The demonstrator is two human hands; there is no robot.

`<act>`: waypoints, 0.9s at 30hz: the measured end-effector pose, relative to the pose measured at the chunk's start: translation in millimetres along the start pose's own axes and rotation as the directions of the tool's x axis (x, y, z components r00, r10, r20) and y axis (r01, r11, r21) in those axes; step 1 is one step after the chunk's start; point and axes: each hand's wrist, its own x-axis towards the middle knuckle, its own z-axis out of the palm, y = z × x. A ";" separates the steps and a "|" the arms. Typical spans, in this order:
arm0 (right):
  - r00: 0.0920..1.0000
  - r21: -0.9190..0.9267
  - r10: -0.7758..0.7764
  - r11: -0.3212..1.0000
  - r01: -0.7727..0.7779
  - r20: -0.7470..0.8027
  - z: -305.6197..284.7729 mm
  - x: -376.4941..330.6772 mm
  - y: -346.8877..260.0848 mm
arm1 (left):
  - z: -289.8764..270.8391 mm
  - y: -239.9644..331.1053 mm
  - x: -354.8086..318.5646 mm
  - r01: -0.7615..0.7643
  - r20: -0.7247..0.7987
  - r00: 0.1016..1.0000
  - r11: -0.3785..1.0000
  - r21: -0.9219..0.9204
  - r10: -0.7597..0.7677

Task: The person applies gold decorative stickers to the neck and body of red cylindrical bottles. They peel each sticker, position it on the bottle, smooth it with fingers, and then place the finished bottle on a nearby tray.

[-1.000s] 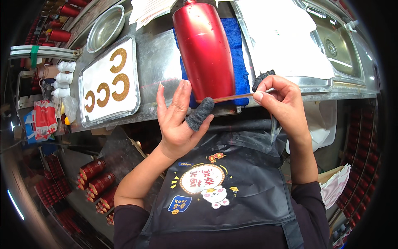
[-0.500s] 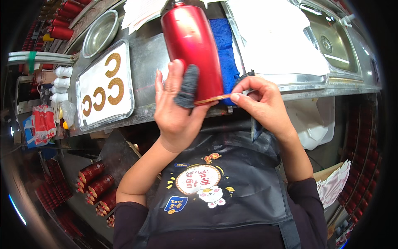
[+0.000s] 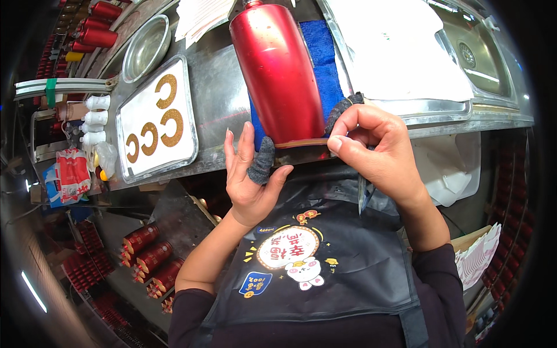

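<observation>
A glossy red bottle (image 3: 278, 69) lies on a blue cloth (image 3: 320, 43), its neck pointing away and its base toward me. Along the base edge runs a thin brown-gold strip (image 3: 301, 142). My right hand (image 3: 383, 153) pinches the strip's right end between thumb and forefinger; a grey knit cover wraps one of its fingers. Below that hand shows a dark, narrow pointed tool (image 3: 362, 197), mostly hidden. My left hand (image 3: 252, 188) is open beside the base's left corner, fingers spread, with a grey cover on one finger. Whether it touches the bottle I cannot tell.
Left of the bottle, a metal tray (image 3: 190, 139) bears several gold C-shaped pieces (image 3: 171, 129) on white sheet. Behind it stands a metal bowl (image 3: 146, 49). White sheets (image 3: 400, 52) cover a tray at right, beside a sink (image 3: 487, 69). Several red bottles (image 3: 155, 255) lie lower left.
My left hand has come away from the bottle's side, moving nearer to me with its fingers spread. My right hand keeps its pinch on the strip's end. The whole view has shifted slightly.
</observation>
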 end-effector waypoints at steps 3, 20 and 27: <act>0.999 0.029 0.018 0.999 -0.017 -0.034 -1.2 1.5 2.1 | 0.9 -4.2 1.1 -0.048 0.004 0.999 0.999 0.023 0.048; 0.999 0.007 0.005 1.000 -0.005 -0.047 -5.2 8.0 17.3 | -8.2 5.6 25.9 -0.201 0.035 0.980 0.967 0.156 0.198; 0.999 0.038 0.019 0.999 -0.018 -0.041 -2.2 12.3 25.4 | -3.7 20.3 46.3 -0.257 0.053 0.966 0.913 0.318 0.253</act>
